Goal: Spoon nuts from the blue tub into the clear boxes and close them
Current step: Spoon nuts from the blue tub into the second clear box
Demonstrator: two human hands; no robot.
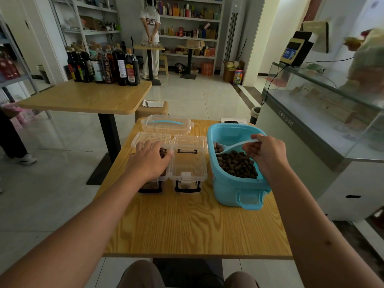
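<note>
A blue tub (234, 190) stands at the right of the wooden table (195, 229), holding dark brown nuts (236, 165). My right hand (268, 154) pinches the handle of a pale plastic spoon (234, 146) whose bowl carries a few nuts over the tub. Two small clear boxes stand side by side, lids hinged back. My left hand (148, 161) rests over the left box (154, 179), which holds nuts. The right box (188, 163) looks nearly empty.
A larger clear lid with a blue handle (166, 124) lies behind the boxes. A phone (231, 122) sits at the table's far edge. A second table (87, 98) with dark bottles stands back left; a glass counter (324, 113) runs along the right. A person stands far back.
</note>
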